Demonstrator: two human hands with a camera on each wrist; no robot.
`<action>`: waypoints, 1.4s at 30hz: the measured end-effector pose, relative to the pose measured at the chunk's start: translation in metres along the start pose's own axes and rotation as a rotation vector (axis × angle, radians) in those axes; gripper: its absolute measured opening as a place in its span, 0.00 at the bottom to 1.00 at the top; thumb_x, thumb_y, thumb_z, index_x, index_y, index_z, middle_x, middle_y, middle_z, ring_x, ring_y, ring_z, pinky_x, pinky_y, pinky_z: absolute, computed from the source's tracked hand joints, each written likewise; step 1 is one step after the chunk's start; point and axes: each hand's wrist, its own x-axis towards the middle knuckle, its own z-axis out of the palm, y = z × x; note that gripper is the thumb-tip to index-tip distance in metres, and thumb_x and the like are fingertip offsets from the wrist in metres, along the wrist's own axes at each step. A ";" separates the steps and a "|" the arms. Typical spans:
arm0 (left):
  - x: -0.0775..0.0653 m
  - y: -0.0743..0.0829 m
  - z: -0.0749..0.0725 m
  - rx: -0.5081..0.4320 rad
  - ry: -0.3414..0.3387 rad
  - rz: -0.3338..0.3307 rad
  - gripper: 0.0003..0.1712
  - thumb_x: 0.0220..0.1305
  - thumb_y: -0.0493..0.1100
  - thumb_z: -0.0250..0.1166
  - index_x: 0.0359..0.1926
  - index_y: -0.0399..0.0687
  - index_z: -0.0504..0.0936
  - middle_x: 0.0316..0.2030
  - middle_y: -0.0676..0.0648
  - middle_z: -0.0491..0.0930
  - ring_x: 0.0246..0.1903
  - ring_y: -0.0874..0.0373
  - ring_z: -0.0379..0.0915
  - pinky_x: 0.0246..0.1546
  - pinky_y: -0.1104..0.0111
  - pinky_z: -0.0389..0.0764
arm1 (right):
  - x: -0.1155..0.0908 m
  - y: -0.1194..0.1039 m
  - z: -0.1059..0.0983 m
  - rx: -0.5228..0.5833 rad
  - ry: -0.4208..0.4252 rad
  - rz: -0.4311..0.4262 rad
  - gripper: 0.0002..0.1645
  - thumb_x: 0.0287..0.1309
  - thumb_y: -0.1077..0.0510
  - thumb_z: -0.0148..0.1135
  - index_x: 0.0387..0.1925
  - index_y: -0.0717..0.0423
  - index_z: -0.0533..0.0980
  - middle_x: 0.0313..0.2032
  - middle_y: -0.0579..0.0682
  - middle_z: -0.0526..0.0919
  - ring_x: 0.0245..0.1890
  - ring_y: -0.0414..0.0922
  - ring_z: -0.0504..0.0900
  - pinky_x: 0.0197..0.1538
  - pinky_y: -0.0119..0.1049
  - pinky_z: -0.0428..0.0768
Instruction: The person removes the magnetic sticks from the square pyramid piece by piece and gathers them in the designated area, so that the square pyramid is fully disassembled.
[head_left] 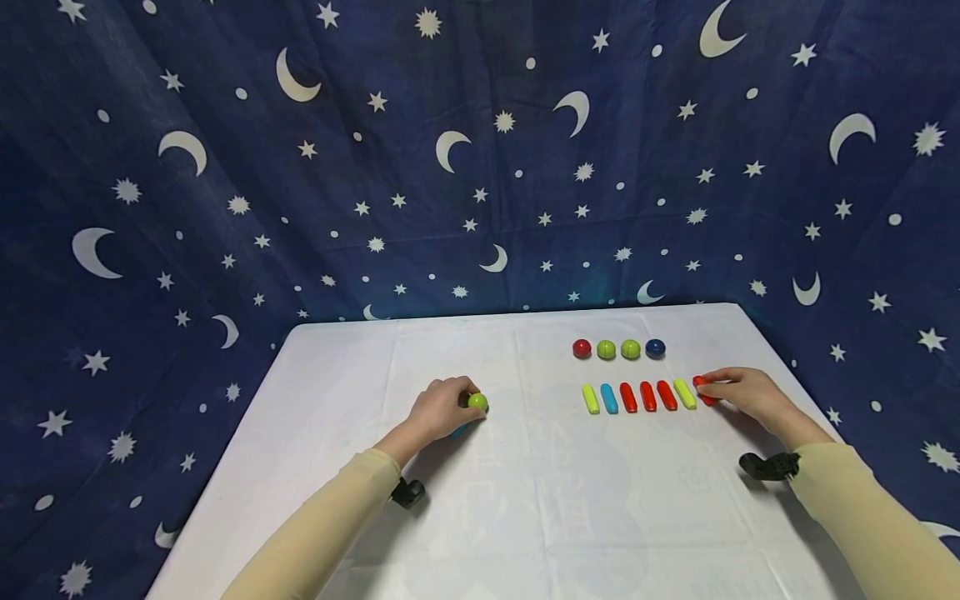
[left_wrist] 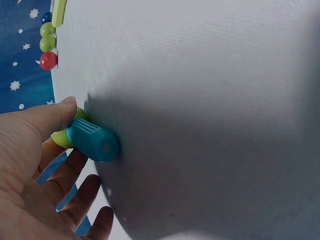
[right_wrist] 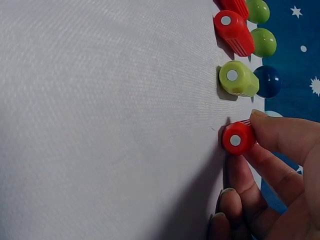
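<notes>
My left hand (head_left: 442,410) pinches a green ball (head_left: 477,402) between thumb and fingers, left of the table's middle. A short blue rod (left_wrist: 94,140) sits right by that ball, its ribbed side and round end facing the left wrist camera; whether the fingers also touch it I cannot tell. At the right end of a row of rods, my right hand (head_left: 753,396) pinches a red rod (right_wrist: 238,138) with thumb and index finger. Its pale round end faces the right wrist camera, and it lies at the tabletop. Beside it is a yellow-green rod (right_wrist: 238,79).
Leftward in the row lie several red rods (head_left: 648,396), a blue rod (head_left: 609,398) and another yellow-green rod (head_left: 591,398). Behind them stand a red ball (head_left: 581,348), two green balls (head_left: 606,349) and a dark blue ball (head_left: 655,348). A starry curtain (head_left: 480,167) borders the white table (head_left: 570,517).
</notes>
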 end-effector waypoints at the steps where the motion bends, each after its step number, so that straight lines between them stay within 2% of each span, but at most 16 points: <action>1: 0.000 0.000 0.000 0.000 0.001 0.000 0.19 0.63 0.54 0.74 0.51 0.54 0.84 0.41 0.55 0.83 0.42 0.54 0.73 0.45 0.56 0.75 | 0.000 0.000 0.000 0.000 0.000 -0.001 0.50 0.63 0.37 0.67 0.68 0.72 0.66 0.67 0.76 0.62 0.64 0.71 0.59 0.62 0.70 0.62; 12: 0.000 0.002 -0.001 0.003 -0.001 -0.004 0.19 0.63 0.54 0.74 0.51 0.54 0.84 0.41 0.54 0.83 0.43 0.54 0.74 0.47 0.56 0.75 | 0.000 0.002 0.001 -0.004 0.007 -0.001 0.41 0.69 0.41 0.62 0.66 0.71 0.69 0.61 0.73 0.71 0.58 0.67 0.67 0.59 0.64 0.68; 23: 0.000 0.001 0.000 -0.001 0.002 0.002 0.18 0.63 0.54 0.74 0.50 0.55 0.84 0.41 0.55 0.83 0.42 0.54 0.73 0.46 0.56 0.74 | 0.000 0.004 0.001 -0.013 0.001 -0.021 0.42 0.68 0.41 0.61 0.65 0.72 0.69 0.59 0.72 0.72 0.56 0.66 0.68 0.57 0.62 0.71; 26: 0.000 0.001 0.000 -0.001 0.002 0.008 0.18 0.63 0.54 0.74 0.51 0.55 0.84 0.40 0.54 0.83 0.41 0.54 0.73 0.46 0.57 0.75 | 0.000 0.004 0.001 -0.017 0.034 -0.023 0.42 0.70 0.39 0.59 0.66 0.72 0.68 0.59 0.72 0.73 0.55 0.65 0.70 0.53 0.57 0.74; 28: 0.000 0.001 0.000 -0.004 0.002 0.012 0.18 0.63 0.53 0.74 0.51 0.54 0.84 0.40 0.54 0.83 0.42 0.54 0.74 0.46 0.57 0.75 | -0.001 0.003 0.002 -0.016 0.092 -0.040 0.41 0.73 0.39 0.56 0.65 0.72 0.69 0.57 0.71 0.74 0.53 0.63 0.72 0.49 0.53 0.75; 31: 0.000 0.001 0.000 -0.007 0.001 0.021 0.19 0.63 0.53 0.74 0.52 0.54 0.85 0.41 0.54 0.83 0.42 0.54 0.74 0.46 0.56 0.75 | -0.005 -0.004 0.004 -0.012 0.206 -0.093 0.39 0.75 0.39 0.52 0.64 0.72 0.70 0.57 0.70 0.75 0.52 0.62 0.74 0.48 0.52 0.76; 32: 0.000 0.001 0.000 -0.006 0.000 0.023 0.19 0.63 0.53 0.74 0.53 0.55 0.85 0.41 0.53 0.83 0.43 0.54 0.74 0.46 0.56 0.75 | -0.007 -0.009 0.005 -0.007 0.237 -0.118 0.39 0.75 0.39 0.51 0.64 0.71 0.70 0.57 0.70 0.75 0.52 0.63 0.74 0.49 0.54 0.76; 35: 0.000 0.001 0.000 -0.017 -0.010 0.036 0.20 0.64 0.53 0.74 0.55 0.56 0.85 0.43 0.53 0.83 0.44 0.53 0.74 0.48 0.54 0.74 | -0.014 -0.027 0.012 -0.001 0.287 -0.199 0.38 0.76 0.38 0.50 0.64 0.68 0.72 0.58 0.69 0.76 0.54 0.62 0.74 0.52 0.57 0.75; 38: 0.000 0.002 0.002 -0.038 -0.028 0.067 0.23 0.64 0.52 0.73 0.59 0.55 0.84 0.46 0.52 0.84 0.47 0.52 0.75 0.51 0.51 0.73 | -0.022 -0.052 0.024 -0.006 0.278 -0.288 0.35 0.76 0.38 0.51 0.64 0.64 0.74 0.58 0.67 0.77 0.54 0.61 0.75 0.53 0.56 0.76; 42: 0.002 0.005 0.005 -0.083 -0.059 0.085 0.24 0.65 0.51 0.73 0.60 0.54 0.82 0.48 0.53 0.84 0.51 0.51 0.74 0.55 0.50 0.71 | -0.032 -0.086 0.050 -0.041 0.206 -0.420 0.30 0.74 0.41 0.56 0.62 0.59 0.78 0.53 0.62 0.80 0.49 0.57 0.76 0.43 0.48 0.78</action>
